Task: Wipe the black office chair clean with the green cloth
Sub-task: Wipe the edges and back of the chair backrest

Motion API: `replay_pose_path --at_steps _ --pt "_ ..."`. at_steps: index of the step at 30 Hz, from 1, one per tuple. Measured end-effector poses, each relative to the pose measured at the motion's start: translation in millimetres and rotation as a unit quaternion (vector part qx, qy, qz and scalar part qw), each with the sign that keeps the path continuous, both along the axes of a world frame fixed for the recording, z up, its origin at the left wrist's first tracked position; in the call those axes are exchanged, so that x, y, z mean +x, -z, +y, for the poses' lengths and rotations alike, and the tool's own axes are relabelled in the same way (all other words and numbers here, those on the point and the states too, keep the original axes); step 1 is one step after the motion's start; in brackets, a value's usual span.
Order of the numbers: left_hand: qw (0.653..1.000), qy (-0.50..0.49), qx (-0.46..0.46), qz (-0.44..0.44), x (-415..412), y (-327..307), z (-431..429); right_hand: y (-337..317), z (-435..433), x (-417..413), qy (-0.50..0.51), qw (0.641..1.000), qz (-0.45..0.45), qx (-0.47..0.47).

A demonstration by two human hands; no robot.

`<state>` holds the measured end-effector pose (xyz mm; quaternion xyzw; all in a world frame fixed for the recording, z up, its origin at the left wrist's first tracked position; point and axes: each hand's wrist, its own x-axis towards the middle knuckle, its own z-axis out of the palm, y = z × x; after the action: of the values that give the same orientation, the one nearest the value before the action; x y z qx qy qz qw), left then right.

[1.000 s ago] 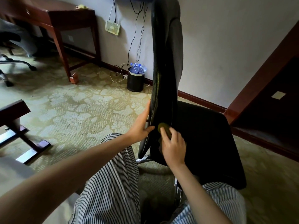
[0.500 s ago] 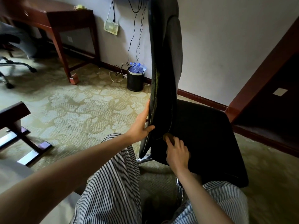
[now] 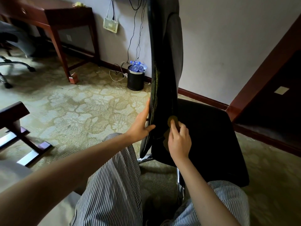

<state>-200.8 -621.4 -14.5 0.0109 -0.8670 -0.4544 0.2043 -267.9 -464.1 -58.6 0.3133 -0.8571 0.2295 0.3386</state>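
Hands both closed: left hand (image 3: 141,123) round the edge of the black office chair (image 3: 164,70), right hand (image 3: 179,141) round the green cloth (image 3: 172,119).

Hands two: left hand (image 3: 141,126), right hand (image 3: 179,141). One black office chair (image 3: 211,136), green cloth (image 3: 172,119), bin (image 3: 135,82).

The chair (image 3: 164,62) stands mid-floor, seat to the right of its backrest. The left hand (image 3: 140,126) grips the backrest's left edge, and the right hand (image 3: 179,141) holds the cloth (image 3: 172,119) against it low down. Behind-left, a bin (image 3: 136,80) stands against the wall (image 3: 228,46).
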Motion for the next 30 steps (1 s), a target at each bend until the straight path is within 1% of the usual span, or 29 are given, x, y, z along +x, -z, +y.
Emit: replay_pose_path --at_steps 4,9,11,12,14,16,17,20,25,28,30 --pt "1.0 -0.004 0.007 -0.009 -1.0 2.8 -0.6 16.1 6.6 1.1 -0.014 0.999 -0.029 0.023" --pt "1.0 -0.003 0.013 -0.007 -1.4 2.4 -0.2 32.3 15.6 4.3 -0.019 0.993 -0.052 0.106" --pt "1.0 0.002 0.016 -0.007 -1.3 3.4 -1.1 34.5 17.2 6.9 -0.018 0.991 -0.056 0.12" --pt "1.0 0.004 0.017 -0.006 -1.6 4.2 -1.4 34.8 18.4 7.8 -0.015 0.992 -0.057 0.109" --pt "1.0 0.005 0.022 -0.002 -2.0 4.5 -1.0 31.4 20.3 7.5 -0.012 0.997 -0.051 0.054" --pt "1.0 0.002 0.023 0.002 -2.5 4.8 -0.9 22.5 19.4 5.1 -0.007 1.0 -0.03 0.001" --pt "1.0 0.001 0.02 0.004 -2.8 5.2 -1.0 16.9 17.7 3.3 -0.003 1.0 -0.016 -0.008" --pt "1.0 0.002 0.016 0.004 -3.5 5.7 -1.8 5.8 9.5 -3.3 -0.001 1.0 -0.012 -0.009" --pt "1.0 0.008 0.018 0.011 -3.8 7.0 -5.2 17.2 7.2 -2.8 -0.046 0.998 -0.05 0.012" --pt "1.0 0.008 0.018 0.007 -4.2 6.9 -5.2 22.7 6.6 -3.3 -0.053 0.996 -0.061 0.03" --pt "1.0 0.007 0.021 0.002 -5.1 8.2 -5.7 27.6 9.9 -2.2 -0.048 0.994 -0.086 0.053"
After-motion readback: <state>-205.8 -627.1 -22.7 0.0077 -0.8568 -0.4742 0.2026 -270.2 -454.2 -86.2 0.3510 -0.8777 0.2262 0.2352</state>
